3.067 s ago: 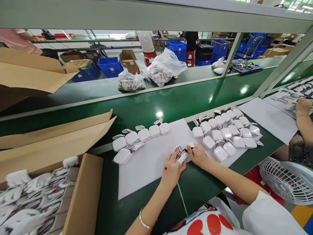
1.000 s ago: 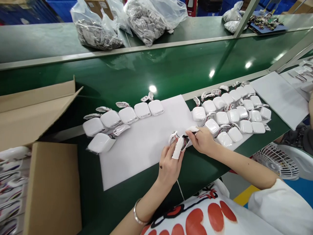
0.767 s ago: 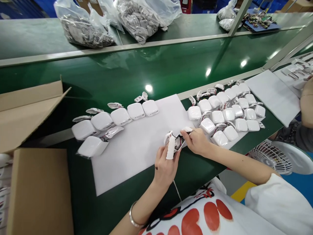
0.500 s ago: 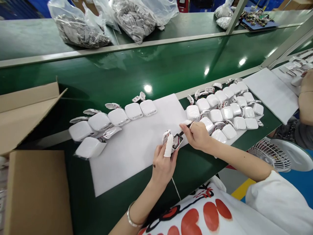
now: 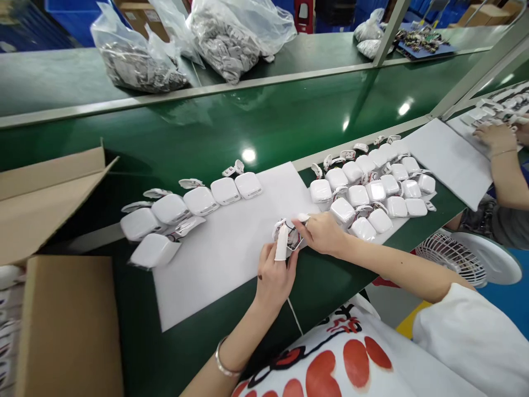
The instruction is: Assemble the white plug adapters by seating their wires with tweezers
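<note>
1. Left hand [image 5: 273, 275]: closed around small wired white part [image 5: 288, 238], near edge of white mat [image 5: 231, 248].
2. Right hand [image 5: 322, 234]: pinching same part's right side.
3. Advice: steady grip, wires kept slack.

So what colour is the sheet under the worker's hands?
White: the sheet lies on the dark green bench, beneath both hands. The head view shows it best.

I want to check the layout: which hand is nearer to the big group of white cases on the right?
Right. The right hand is beside the group of white cases; the left hand is farther away, over the white sheet.
</note>
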Demonstrator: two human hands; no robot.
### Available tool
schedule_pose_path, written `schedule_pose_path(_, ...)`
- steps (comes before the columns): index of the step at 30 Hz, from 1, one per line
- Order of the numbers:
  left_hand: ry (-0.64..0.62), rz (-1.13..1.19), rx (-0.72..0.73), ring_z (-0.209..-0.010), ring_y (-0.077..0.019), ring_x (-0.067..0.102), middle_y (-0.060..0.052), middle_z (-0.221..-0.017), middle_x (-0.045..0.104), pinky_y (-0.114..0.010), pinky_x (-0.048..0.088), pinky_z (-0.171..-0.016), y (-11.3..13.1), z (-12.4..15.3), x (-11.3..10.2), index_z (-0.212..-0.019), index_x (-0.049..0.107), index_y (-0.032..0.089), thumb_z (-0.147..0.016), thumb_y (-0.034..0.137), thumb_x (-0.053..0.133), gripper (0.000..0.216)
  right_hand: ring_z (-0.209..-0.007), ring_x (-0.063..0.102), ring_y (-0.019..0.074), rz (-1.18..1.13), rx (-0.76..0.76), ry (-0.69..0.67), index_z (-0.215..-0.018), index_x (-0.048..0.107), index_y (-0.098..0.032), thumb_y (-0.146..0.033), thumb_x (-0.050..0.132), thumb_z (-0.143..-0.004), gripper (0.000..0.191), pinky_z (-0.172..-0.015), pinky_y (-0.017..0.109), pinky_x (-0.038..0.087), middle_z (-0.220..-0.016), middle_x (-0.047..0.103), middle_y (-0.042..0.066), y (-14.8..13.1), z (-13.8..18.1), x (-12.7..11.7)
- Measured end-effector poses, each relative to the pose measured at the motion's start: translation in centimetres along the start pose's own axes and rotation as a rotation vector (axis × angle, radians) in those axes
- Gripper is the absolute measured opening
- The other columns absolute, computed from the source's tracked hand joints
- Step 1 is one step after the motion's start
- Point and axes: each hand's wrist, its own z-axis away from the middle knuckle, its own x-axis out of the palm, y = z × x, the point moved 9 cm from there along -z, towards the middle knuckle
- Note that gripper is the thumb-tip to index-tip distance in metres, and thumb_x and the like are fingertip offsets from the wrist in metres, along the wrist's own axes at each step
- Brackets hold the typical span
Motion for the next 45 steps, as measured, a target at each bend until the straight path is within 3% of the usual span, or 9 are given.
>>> schedule_pose_path(6,-0.011,0.040,-0.018,-0.074,-0.0211,0.051,-0.008,-0.079,0.058,-0.032,0.049,-0.066,-0.5,0.0,0.1,-0.140,0.025,0.011,-0.086,0.022,0.054,0.063,-0.043,0.036,0.0097,-0.029,0.050,0.154,-0.057,0.047,-0.016,-0.037,0.017,-0.101,0.057,-0.047,0.025,0.023,-0.048,0.042,-0.001,1.3,-0.9,-3.1)
schedule_pose_path(15,-0.018,0.038,-0.005,-0.077,-0.0221,0.051,-0.010,-0.082,0.060,-0.033,0.049,-0.066,-0.5,0.3,0.4,-0.141,0.023,0.010,-0.086,0.022,0.055,0.065,-0.043,0.038,0.0120,0.065,-0.281,0.259,-0.056,0.049,-0.016,-0.030,0.014,-0.101,0.059,-0.046,0.028,0.020,-0.047,0.043,0.000,-1.5,0.3,-3.0)
schedule_pose_path(25,-0.006,0.002,0.027,-0.074,-0.0219,0.050,-0.008,-0.078,0.059,-0.033,0.048,-0.064,0.3,0.1,0.4,-0.140,0.026,0.012,-0.087,0.021,0.052,0.059,-0.045,0.045,0.0119,0.036,0.007,0.071,-0.060,0.054,-0.013,-0.031,0.031,-0.099,0.048,-0.048,0.027,0.024,-0.051,0.051,0.003,0.8,1.0,1.1)
schedule_pose_path(27,-0.004,0.007,0.028,-0.075,-0.0221,0.050,-0.009,-0.079,0.059,-0.033,0.048,-0.064,0.3,0.2,0.3,-0.142,0.022,0.012,-0.087,0.021,0.052,0.063,-0.042,0.042,0.0112,0.011,-0.022,0.171,-0.056,0.050,-0.015,-0.030,0.030,-0.099,0.050,-0.047,0.027,0.024,-0.048,0.048,0.001,0.1,0.8,-0.9)
schedule_pose_path(30,-0.020,0.042,0.013,-0.077,-0.0220,0.051,-0.009,-0.081,0.060,-0.033,0.048,-0.066,-0.2,0.3,0.5,-0.143,0.020,0.013,-0.088,0.021,0.051,0.064,-0.039,0.037,0.0098,-0.078,-0.039,0.495,-0.050,0.041,-0.018,-0.029,0.025,-0.100,0.053,-0.046,0.026,0.025,-0.043,0.039,-0.002,-0.5,1.4,-7.6)
schedule_pose_path(34,-0.056,0.103,-0.051,-0.082,-0.0220,0.054,-0.009,-0.086,0.061,-0.034,0.050,-0.071,-1.1,0.1,0.9,-0.138,0.031,0.014,-0.087,0.023,0.051,0.056,-0.034,0.026,0.0063,-0.225,0.128,0.793,-0.045,0.027,-0.020,-0.032,0.036,-0.097,0.054,-0.040,0.024,0.022,-0.038,0.025,-0.006,0.5,5.4,-13.4)
schedule_pose_path(36,-0.124,0.151,-0.145,-0.088,-0.0225,0.056,-0.010,-0.094,0.061,-0.035,0.050,-0.077,-1.6,0.0,1.1,-0.132,0.041,0.014,-0.082,0.021,0.054,0.052,-0.033,0.023,0.0060,-0.321,0.394,0.796,-0.043,0.023,-0.021,-0.041,0.038,-0.095,0.057,-0.037,0.024,0.019,-0.035,0.023,-0.006,2.2,8.3,-11.7)
schedule_pose_path(41,-0.400,0.366,-0.449,-0.078,-0.0166,0.057,-0.003,-0.089,0.061,-0.029,0.051,-0.073,-3.0,-0.3,0.0,-0.115,0.056,0.017,-0.067,0.018,0.063,0.049,-0.039,0.033,0.0099,-0.566,1.067,0.718,-0.041,0.037,-0.021,-0.077,0.043,-0.072,0.065,-0.037,0.024,0.027,-0.036,0.034,-0.003,5.4,15.5,-0.9)
schedule_pose_path(45,-0.170,0.468,-0.609,-0.082,-0.0169,0.060,-0.004,-0.097,0.064,-0.031,0.052,-0.078,-6.9,0.0,-7.2,-0.114,0.056,0.019,-0.070,0.025,0.063,0.044,-0.041,0.038,0.0115,-0.779,1.175,0.395,-0.044,0.042,-0.020,-0.076,0.053,-0.063,0.059,-0.038,0.024,0.032,-0.038,0.039,-0.003,5.6,15.3,4.5)
